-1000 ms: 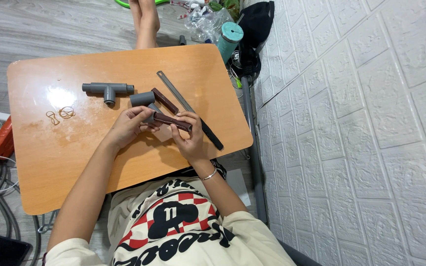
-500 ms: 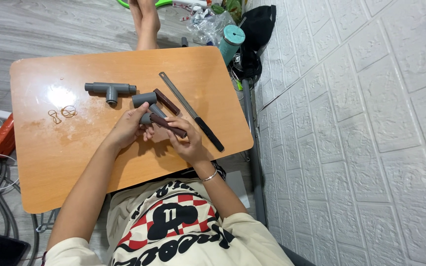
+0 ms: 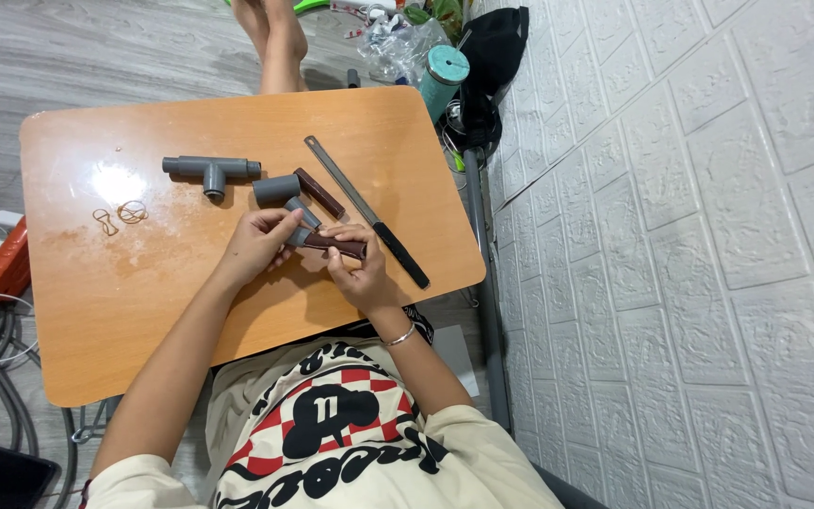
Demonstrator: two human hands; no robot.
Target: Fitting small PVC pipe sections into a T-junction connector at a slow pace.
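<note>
Both hands were working close together near the middle of the wooden desk. The left hand had its grip closed around a small grey pipe piece, fingers curled over it. The right hand was pinching a dark brown strip that ran into that grey piece, thumb on top, so both things sat just above the desk between the two hands. Just beyond them lay a short grey coupling with another brown strip beside it, and a grey T-fitting further left. A long metal file with a black handle lay diagonally on the right. Two rubber bands sat off to the left.
</note>
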